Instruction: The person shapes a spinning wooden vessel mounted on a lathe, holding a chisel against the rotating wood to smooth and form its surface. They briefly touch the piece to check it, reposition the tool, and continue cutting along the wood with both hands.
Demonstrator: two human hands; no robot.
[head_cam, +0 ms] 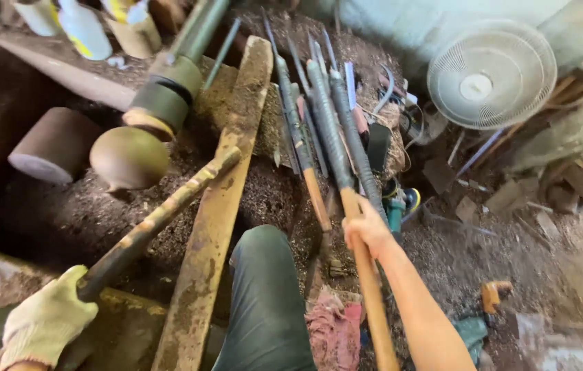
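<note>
My left hand (47,319), in a pale knit glove, grips the lower end of a long dust-caked turning tool (161,216). That tool lies across a wooden rest board (219,199), its tip ending just right of a round brown wooden piece (128,158) mounted on a lathe head (168,96). My bare right hand (367,230) is closed on the wooden handle of another long tool (336,148). This one lies among several similar dark-bladed tools (298,130) leaning on the sawdust-covered bench. My knee in dark trousers (267,295) sits between both hands.
A white fan (491,72) stands at the upper right beside scrap wood. A brown cylinder block (54,144) lies at the left. Plastic bottles (85,27) stand at the top left. A red rag (336,330) and a teal power tool (396,206) lie near my right arm.
</note>
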